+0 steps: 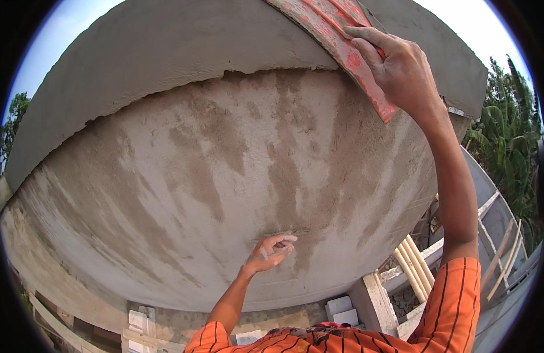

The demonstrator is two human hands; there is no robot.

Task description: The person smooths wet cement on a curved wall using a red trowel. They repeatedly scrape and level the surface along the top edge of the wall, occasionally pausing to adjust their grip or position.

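1. Red float [337, 41], a long flat tool smeared with grey, is slanting across the upper right of the wall [248, 194], its near end pointing down and to the right.
2. The right hand [400, 67] is gripping the float, its thumb and fingers closing around the raised handle on the back.
3. The float is overlapping the lower edge of a smooth band of grey plaster [183, 44]; whether its face is pressing on the surface, I cannot tell.
4. That band is covering the top of the wall and ending in a ragged lower edge.
5. Below it, the wall is showing rough, with darker brown patches streaking down over paler grey.
6. The left hand [271, 252] is hovering or resting low before the wall, I cannot tell which; its fingers are curling loosely, half open, with nothing visible in their hold.
7. Orange striped sleeves [457, 294] are covering both upper arms.
8. Pale poles [414, 267] are lying at lower right, and green trees [504, 135] are standing beyond.
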